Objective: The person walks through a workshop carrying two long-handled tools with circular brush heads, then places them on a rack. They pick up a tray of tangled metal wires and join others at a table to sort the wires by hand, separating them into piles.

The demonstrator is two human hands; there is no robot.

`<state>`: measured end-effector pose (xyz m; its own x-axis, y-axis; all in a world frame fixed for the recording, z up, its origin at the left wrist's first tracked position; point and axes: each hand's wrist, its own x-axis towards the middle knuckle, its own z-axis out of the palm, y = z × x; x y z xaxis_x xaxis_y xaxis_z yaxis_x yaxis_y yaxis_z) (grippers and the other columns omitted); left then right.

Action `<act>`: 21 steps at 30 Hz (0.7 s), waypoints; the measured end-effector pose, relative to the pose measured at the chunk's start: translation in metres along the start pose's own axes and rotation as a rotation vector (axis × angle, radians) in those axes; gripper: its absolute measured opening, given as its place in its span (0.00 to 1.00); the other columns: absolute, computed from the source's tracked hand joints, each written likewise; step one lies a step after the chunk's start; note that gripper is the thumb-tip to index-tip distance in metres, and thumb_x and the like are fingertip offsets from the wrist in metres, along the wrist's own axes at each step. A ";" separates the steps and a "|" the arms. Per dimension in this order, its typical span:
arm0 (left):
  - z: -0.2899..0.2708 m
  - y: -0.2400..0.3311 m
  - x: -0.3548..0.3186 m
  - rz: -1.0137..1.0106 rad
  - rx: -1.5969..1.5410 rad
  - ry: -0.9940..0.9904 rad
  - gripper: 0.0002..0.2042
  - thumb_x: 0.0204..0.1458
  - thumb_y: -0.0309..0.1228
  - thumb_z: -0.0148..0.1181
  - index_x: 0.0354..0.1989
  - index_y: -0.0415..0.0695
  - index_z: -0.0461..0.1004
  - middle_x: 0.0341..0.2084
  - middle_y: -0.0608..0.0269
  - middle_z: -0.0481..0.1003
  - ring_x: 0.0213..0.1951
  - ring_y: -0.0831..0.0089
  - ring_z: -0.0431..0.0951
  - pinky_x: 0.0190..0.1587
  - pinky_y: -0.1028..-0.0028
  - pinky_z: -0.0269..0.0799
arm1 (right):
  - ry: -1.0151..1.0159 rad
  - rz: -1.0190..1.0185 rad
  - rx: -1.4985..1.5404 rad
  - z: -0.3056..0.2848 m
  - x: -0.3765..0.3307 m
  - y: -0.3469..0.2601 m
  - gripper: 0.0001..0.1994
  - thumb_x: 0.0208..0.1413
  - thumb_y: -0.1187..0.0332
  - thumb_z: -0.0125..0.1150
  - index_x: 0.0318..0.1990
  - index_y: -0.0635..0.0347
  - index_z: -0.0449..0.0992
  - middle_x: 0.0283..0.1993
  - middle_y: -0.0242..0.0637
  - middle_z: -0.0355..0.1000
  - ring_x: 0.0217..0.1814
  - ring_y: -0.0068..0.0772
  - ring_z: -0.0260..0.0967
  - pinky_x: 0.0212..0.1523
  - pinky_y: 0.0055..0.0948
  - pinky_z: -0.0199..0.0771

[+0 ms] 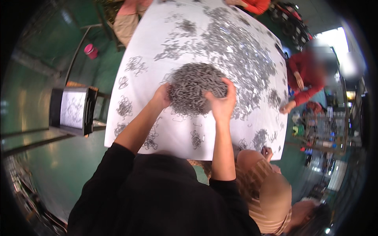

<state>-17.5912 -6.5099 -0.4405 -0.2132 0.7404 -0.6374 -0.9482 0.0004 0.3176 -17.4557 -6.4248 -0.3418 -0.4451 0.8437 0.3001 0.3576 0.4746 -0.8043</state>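
Note:
A big round heap of thin dark-grey metal pieces is between my hands over the white table. The pieces look like small bent wire hooks or clips, but blur hides their exact kind. My left hand grips the heap's left side, its fingers partly hidden behind the edge. On the opposite side, my right hand curls round the edge with the thumb over the pieces. Whether a container holds the heap underneath cannot be seen.
Loose metal pieces spread over the table's far and right parts, with small clusters along the left. Co-workers in red and striped clothing sit close on the right. A black tray stands left; a pink bucket lies beyond.

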 end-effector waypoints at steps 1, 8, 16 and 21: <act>0.003 -0.001 0.000 -0.001 0.001 0.024 0.20 0.61 0.38 0.31 0.52 0.39 0.64 0.46 0.56 0.71 0.48 0.65 0.72 0.53 0.63 0.67 | -0.013 0.035 -0.067 0.000 0.001 -0.001 0.30 0.27 0.75 0.71 0.46 0.59 0.70 0.46 0.41 0.66 0.53 0.37 0.63 0.56 0.31 0.59; -0.006 0.010 0.001 0.098 0.309 0.071 0.18 0.61 0.35 0.32 0.55 0.41 0.62 0.48 0.60 0.68 0.47 0.66 0.68 0.50 0.64 0.66 | 0.016 0.028 -0.063 -0.006 0.009 0.004 0.28 0.28 0.77 0.70 0.45 0.59 0.71 0.43 0.40 0.66 0.47 0.38 0.66 0.50 0.32 0.65; -0.020 0.007 0.010 0.091 0.387 0.197 0.23 0.58 0.40 0.39 0.61 0.45 0.56 0.57 0.60 0.57 0.56 0.56 0.59 0.57 0.43 0.51 | -0.051 0.062 0.052 -0.003 0.031 0.012 0.27 0.28 0.75 0.70 0.44 0.57 0.72 0.43 0.41 0.64 0.48 0.41 0.65 0.50 0.33 0.66; -0.005 0.006 0.001 0.058 0.344 0.134 0.24 0.59 0.41 0.33 0.64 0.46 0.49 0.64 0.58 0.48 0.61 0.53 0.53 0.58 0.38 0.46 | -0.142 0.030 0.120 -0.006 0.039 0.005 0.28 0.27 0.75 0.71 0.44 0.58 0.72 0.46 0.43 0.65 0.50 0.40 0.65 0.51 0.33 0.66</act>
<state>-17.5982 -6.5126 -0.4421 -0.3144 0.6515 -0.6905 -0.8040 0.2041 0.5586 -17.4665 -6.3877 -0.3306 -0.5502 0.8090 0.2068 0.2757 0.4098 -0.8695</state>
